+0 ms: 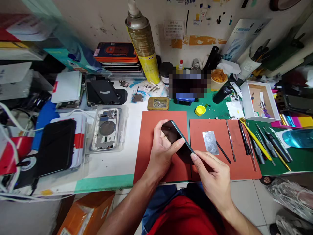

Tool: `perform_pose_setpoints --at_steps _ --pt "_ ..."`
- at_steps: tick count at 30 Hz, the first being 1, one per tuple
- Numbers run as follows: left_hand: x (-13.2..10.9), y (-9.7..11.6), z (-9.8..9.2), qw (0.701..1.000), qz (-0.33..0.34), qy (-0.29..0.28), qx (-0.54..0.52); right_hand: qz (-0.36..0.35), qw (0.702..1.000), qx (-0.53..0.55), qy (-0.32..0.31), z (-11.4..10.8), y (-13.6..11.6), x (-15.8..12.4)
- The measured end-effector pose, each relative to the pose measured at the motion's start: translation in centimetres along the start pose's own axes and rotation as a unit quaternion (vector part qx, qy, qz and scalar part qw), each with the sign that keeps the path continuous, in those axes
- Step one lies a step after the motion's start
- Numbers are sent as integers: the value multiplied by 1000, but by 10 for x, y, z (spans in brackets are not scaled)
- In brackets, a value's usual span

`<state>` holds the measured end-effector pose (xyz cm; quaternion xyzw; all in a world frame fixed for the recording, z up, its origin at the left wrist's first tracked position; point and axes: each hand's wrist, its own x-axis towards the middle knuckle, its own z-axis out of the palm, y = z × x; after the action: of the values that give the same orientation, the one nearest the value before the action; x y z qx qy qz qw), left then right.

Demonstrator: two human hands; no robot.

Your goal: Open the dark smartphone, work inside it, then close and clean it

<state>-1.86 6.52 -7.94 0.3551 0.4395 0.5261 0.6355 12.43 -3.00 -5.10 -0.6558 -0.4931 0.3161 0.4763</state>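
Note:
A dark smartphone (177, 138) is held tilted above the gap between two red-brown mats (146, 143). My left hand (162, 148) wraps round its left side, the thumb lying across the screen. At the phone's lower right corner, my right hand (212, 176) pinches the edge between thumb and fingers. Whether a small tool sits in that pinch I cannot make out. On the right mat lie a silver metal plate (210, 142), a thin black stick (223, 152) and a metal spatula tool (230, 140).
Several screwdrivers and a yellow-handled brush (255, 138) lie at right. A white box (260, 101) stands behind them. At left are an opened phone housing (105, 129) and a black phone (57, 147). A tall spray can (144, 45) and a small tin (158, 103) stand behind the mats.

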Motion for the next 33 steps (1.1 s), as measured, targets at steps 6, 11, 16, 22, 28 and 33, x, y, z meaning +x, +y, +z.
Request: perform_pose_setpoints --at_steps 6,11,16,22,28,33 --pt "-1 -2 -1 1000 23 -6 8 -1 1000 22 2 3 -3 5" --pt "-1 0 0 1000 23 -1 14 -4 1000 13 14 6 -2 8" --pt "-2 2 1 999 26 -3 20 -10 1000 0 22 7 -3 9" --pt "-2 2 1 999 25 -3 28 4 1000 -3 19 6 -7 13" --pt "-2 0 -1 998 40 -22 45 28 999 -22 17 8 -12 27" --pt "-2 -1 -1 998 42 -32 30 72 997 -11 -20 12 -18 48"
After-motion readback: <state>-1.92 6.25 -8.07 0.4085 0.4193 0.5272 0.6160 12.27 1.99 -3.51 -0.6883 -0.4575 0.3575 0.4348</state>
